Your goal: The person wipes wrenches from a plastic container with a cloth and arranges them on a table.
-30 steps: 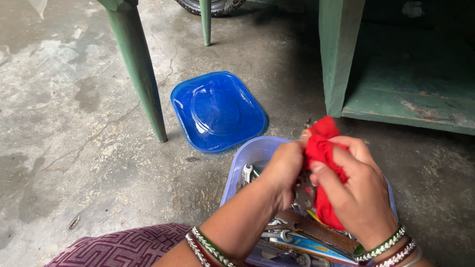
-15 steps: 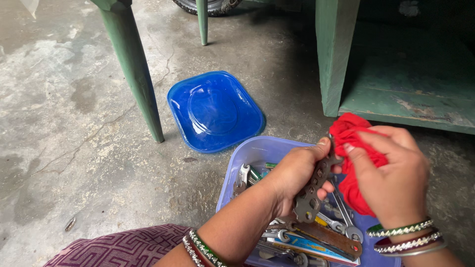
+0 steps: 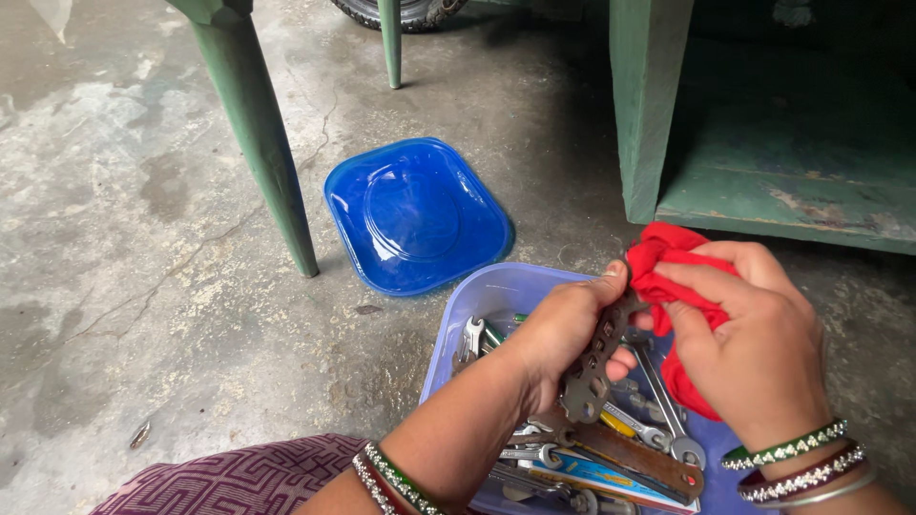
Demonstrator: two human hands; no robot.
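My left hand [image 3: 563, 334] grips a flat, rusty multi-hole wrench [image 3: 593, 367] and holds it tilted above a clear plastic box [image 3: 477, 300]. My right hand [image 3: 754, 339] clutches a red cloth [image 3: 668, 277] and presses it against the upper end of the wrench. Several spanners [image 3: 474, 336] and other tools lie in the box under my hands. Bangles circle both wrists.
A blue plastic lid [image 3: 415, 215] lies on the concrete floor beyond the box. Two green furniture legs [image 3: 258, 133] stand at the left, and a green wooden cabinet [image 3: 763, 143] stands at the right. A tyre edge [image 3: 401, 11] shows at the top.
My right hand pulled the red cloth off the wrench to the right, baring it, and has now come back onto its upper end. The left hand shifted slightly right and down.
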